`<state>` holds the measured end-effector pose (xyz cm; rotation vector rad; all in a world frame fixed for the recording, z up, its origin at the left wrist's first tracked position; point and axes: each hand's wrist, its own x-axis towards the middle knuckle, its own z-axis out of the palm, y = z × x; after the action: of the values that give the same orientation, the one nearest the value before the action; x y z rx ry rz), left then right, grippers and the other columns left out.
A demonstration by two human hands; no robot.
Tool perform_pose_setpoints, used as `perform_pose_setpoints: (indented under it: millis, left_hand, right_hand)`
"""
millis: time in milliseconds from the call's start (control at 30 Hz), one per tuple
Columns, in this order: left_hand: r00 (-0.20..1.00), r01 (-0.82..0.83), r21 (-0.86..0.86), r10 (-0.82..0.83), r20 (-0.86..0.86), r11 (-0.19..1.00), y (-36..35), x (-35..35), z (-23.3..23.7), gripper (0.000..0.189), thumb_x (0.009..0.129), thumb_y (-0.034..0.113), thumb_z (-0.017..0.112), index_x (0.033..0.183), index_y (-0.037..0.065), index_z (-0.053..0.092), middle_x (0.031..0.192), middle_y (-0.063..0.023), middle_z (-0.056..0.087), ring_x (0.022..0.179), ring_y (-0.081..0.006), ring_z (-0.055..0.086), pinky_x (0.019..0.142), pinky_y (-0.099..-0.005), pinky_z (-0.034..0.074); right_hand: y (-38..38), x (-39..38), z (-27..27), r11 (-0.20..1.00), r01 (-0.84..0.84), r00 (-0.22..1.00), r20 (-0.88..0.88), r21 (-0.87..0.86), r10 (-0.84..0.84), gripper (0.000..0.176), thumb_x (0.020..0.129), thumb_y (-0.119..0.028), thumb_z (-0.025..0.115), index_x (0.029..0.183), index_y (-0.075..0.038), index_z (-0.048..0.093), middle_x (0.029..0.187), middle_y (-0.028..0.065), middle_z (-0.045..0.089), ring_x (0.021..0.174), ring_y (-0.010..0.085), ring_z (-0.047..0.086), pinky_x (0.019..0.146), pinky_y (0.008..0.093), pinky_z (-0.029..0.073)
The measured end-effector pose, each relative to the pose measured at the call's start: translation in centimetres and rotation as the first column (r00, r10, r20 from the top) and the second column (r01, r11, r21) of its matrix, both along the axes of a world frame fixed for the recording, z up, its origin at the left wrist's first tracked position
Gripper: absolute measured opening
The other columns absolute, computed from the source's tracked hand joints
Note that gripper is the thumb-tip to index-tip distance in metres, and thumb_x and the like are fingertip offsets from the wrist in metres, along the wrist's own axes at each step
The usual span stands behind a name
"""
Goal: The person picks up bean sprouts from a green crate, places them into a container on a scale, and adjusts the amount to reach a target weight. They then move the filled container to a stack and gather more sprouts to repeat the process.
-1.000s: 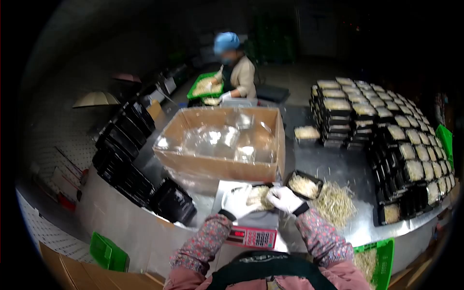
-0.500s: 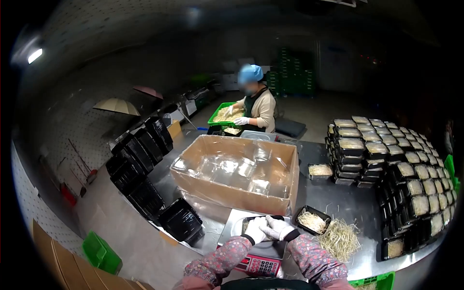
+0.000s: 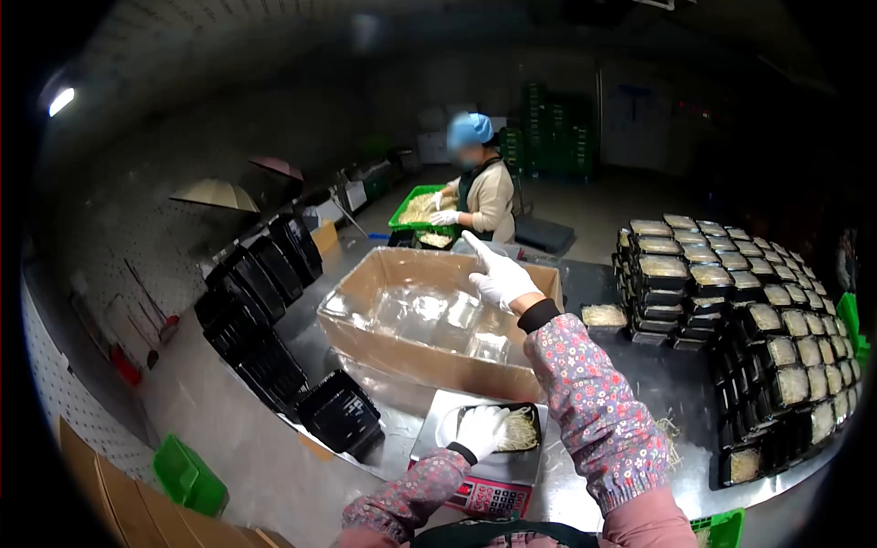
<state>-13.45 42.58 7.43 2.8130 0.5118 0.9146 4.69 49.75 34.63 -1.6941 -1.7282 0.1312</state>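
My gloved left hand (image 3: 483,431) lies on the sprouts in a black tray (image 3: 523,429); what its fingertips do is hard to make out. That tray sits on the scale (image 3: 489,498), which has a red keypad. My gloved right hand (image 3: 498,274) is raised over the cardboard box (image 3: 438,363), its index finger stretched out and nothing visible in it. Clear plastic lids (image 3: 416,306) lie inside the box. Behind my right forearm, part of a pile of loose sprouts (image 3: 670,443) shows.
Stacks of filled trays (image 3: 786,356) stand at the right, with a single filled tray (image 3: 604,317) beside them. Empty black trays (image 3: 340,413) line the left edge. Across the table a person (image 3: 489,192) handles sprouts in a green crate (image 3: 418,208).
My right hand has left the tray and moved up and forward over the box. My left hand stays at the tray. My right sleeve now hides the second sprout tray and most of the pile.
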Motion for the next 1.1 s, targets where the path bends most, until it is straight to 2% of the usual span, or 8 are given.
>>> perform_pose_setpoints:
  millis: [67,100,233,300,367,533,700,1100]
  left_hand:
    - [1.0,0.016,-0.08,-0.017,-0.016,0.997,0.3,0.0,-0.7,0.038,0.086,0.024,0.061,0.119,0.006,0.062,0.103,-0.0143,0.065,0.096,-0.0336,0.06,0.086,-0.0455,0.047]
    - [0.999,0.026,-0.187,-0.033,-0.031,0.982,0.5,-0.1,-0.8,0.04,0.086,0.024,0.06,0.121,0.005,0.061,0.106,-0.0144,0.066,0.098,-0.0336,0.06,0.088,-0.0456,0.047]
    - [0.988,0.057,-0.213,-0.025,0.15,0.975,0.1,-1.2,1.5,0.034,0.089,0.018,0.058,0.12,0.003,0.063,0.112,-0.015,0.067,0.104,-0.0327,0.062,0.092,-0.0446,0.047]
    - [0.983,0.016,-0.162,0.014,0.181,0.987,-0.1,-2.6,4.5,0.032,0.089,0.015,0.059,0.117,0.002,0.065,0.113,-0.0159,0.066,0.106,-0.0332,0.061,0.094,-0.0446,0.047]
    - [0.967,0.014,-0.346,0.076,0.243,0.938,-0.4,-3.7,4.8,0.029,0.091,0.011,0.057,0.117,0.0,0.064,0.118,-0.0184,0.064,0.111,-0.0345,0.059,0.1,-0.0431,0.045]
    - [0.898,-0.02,-0.675,0.31,0.312,0.738,-1.0,-7.9,3.7,0.031,0.095,0.006,0.054,0.123,-0.003,0.061,0.124,-0.0174,0.063,0.12,-0.029,0.056,0.106,-0.0367,0.041]
    - [0.806,-0.219,-0.757,0.551,0.215,0.616,-1.7,-13.5,2.1,0.031,0.098,0.006,0.051,0.126,-0.003,0.06,0.127,-0.0132,0.061,0.12,-0.0229,0.055,0.106,-0.0337,0.04]
    - [0.614,-0.064,-0.91,0.735,0.288,0.41,-3.8,-19.2,-0.1,0.033,0.102,0.011,0.049,0.128,-0.007,0.058,0.124,-0.0159,0.063,0.115,-0.0244,0.06,0.103,-0.0351,0.044]
  right_hand:
    - [0.1,1.4,-2.6,0.998,-0.013,0.987,-0.163,-0.055,0.004,0.068,0.084,-0.028,0.063,0.148,-0.017,0.042,0.118,0.0239,0.065,0.107,0.0367,0.064,0.095,0.042,0.048]
    - [3.2,4.5,-7.8,0.982,-0.052,0.997,-0.039,0.182,0.06,0.061,0.085,-0.032,0.065,0.139,-0.007,0.052,0.114,0.0206,0.068,0.102,0.0347,0.066,0.094,0.0404,0.049]
    - [-1.0,7.4,-8.1,0.974,0.07,0.809,-0.559,-0.216,-0.182,0.051,0.085,-0.034,0.067,0.123,-0.001,0.062,0.112,0.0184,0.069,0.104,0.0348,0.066,0.095,0.0382,0.05]
    - [2.8,13.7,-16.7,0.966,0.222,0.944,-0.221,-0.131,-0.247,0.05,0.086,-0.036,0.068,0.121,0.0,0.064,0.112,0.0204,0.069,0.106,0.0349,0.066,0.093,0.0379,0.051]
    - [1.5,12.6,-17.1,0.916,0.208,0.975,-0.004,-0.342,-0.223,0.056,0.085,-0.038,0.068,0.127,-0.001,0.06,0.123,0.0219,0.064,0.116,0.0351,0.061,0.099,0.0382,0.047]
    - [3.7,11.7,-26.2,0.884,0.317,0.929,0.299,-0.345,-0.217,0.063,0.095,-0.04,0.053,0.143,-0.002,0.041,0.145,0.0224,0.046,0.129,0.0386,0.049,0.106,0.0447,0.042]
    - [3.7,12.2,-26.3,0.822,0.306,0.946,0.247,-0.481,-0.208,0.035,0.088,-0.039,0.063,0.098,-0.007,0.074,0.1,0.0181,0.071,0.099,0.0334,0.068,0.09,0.0435,0.051]
    - [5.6,15.5,-30.0,0.894,0.277,0.94,-0.092,-0.352,-0.328,0.022,0.078,-0.027,0.078,0.085,-0.006,0.073,0.086,0.0166,0.072,0.083,0.0269,0.069,0.079,0.038,0.052]
